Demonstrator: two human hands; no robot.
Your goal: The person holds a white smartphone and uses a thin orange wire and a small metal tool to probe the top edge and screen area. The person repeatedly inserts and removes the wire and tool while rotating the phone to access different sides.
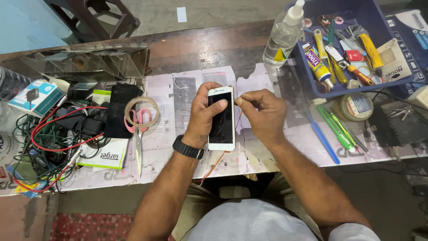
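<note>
My left hand grips a white smartphone with a dark screen, thumb resting on the glass near its top. A black watch sits on that wrist. My right hand is closed beside the phone's upper right edge, fingertips pinching a thin orange wire that runs behind the phone and trails down off the bench edge. Both hands hover over a white paper-covered mat on the wooden bench.
At the left lie tangled red and green cables, small boxes, a black phone, a tape roll over pink-handled scissors. A clear spray bottle and a blue tray of tools stand at the right, with green tweezers and a blue tool.
</note>
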